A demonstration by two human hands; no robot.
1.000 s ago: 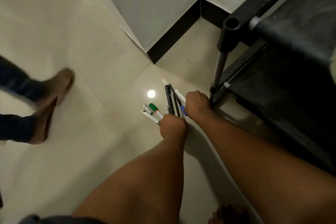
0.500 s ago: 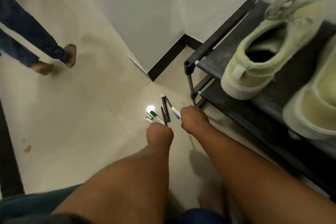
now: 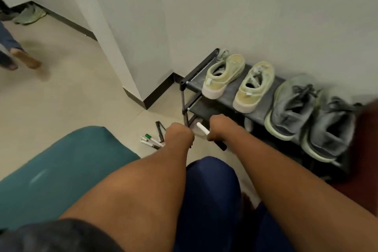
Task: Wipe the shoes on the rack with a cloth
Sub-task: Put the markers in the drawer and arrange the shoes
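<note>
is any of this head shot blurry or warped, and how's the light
Head view: soft, dim, even light with no hard shadows; wide-angle bending shows in the wall edges; motion blur smears the walking person's feet at far left and the grey shoes at right; the pale green shoes on the rack and the pens read fairly sharp.

pale green shoes (image 3: 223,76): 2 | grey shoes (image 3: 292,108): 2 | rack (image 3: 190,84): 1 | hands: 2

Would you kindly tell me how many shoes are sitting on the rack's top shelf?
4. Two pale yellow-green shoes stand at the left end of the top shelf, two grey shoes to their right. Lower shelves are mostly hidden and may hold more.
</note>
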